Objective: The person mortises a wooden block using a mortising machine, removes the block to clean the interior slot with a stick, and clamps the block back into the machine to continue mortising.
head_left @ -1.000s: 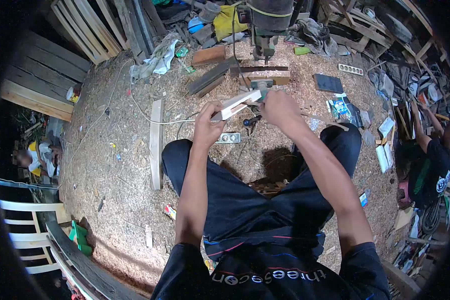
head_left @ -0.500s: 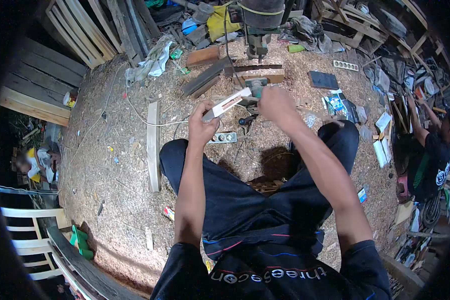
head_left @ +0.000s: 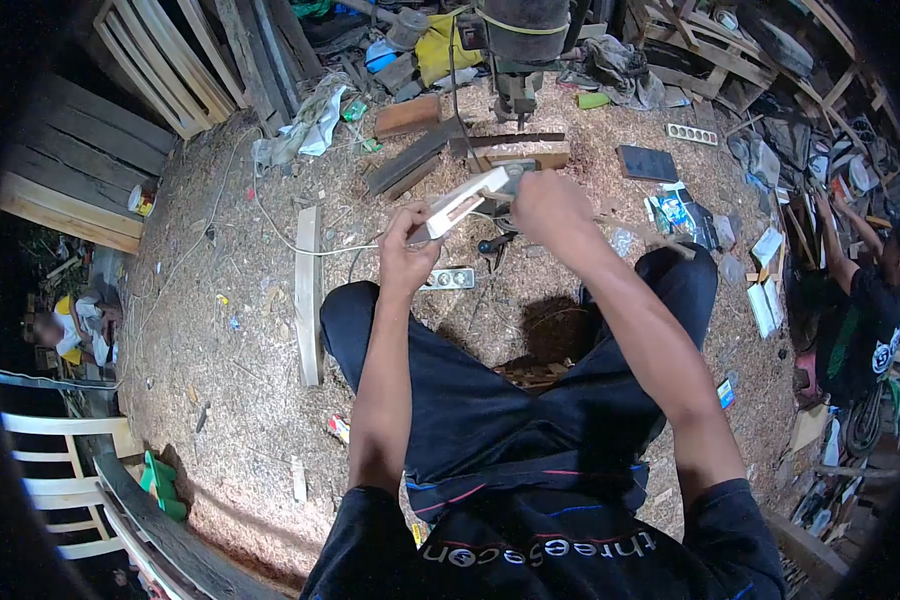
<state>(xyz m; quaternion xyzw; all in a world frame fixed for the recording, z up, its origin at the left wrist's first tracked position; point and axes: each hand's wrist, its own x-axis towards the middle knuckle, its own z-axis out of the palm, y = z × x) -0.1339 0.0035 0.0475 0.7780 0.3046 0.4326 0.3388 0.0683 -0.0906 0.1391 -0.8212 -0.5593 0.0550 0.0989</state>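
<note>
My left hand grips a pale wooden block by its near end. A long slot is cut into the block's face, and its far end points up and to the right. My right hand is closed in a fist just right of the block. From the fist a thin tool reaches toward the slotted face; its kind cannot be made out. Below the hands, a white power strip and a dark-handled tool lie on the ground.
A drill-like machine stands ahead, with wooden blocks beneath and beside it. A plank lies at left on the shavings-covered ground, crossed by a cable. Another person is at far right, one more at far left.
The wooden block has turned a little in my left hand, showing more of its upper side. My right fist has shifted slightly to the left.
</note>
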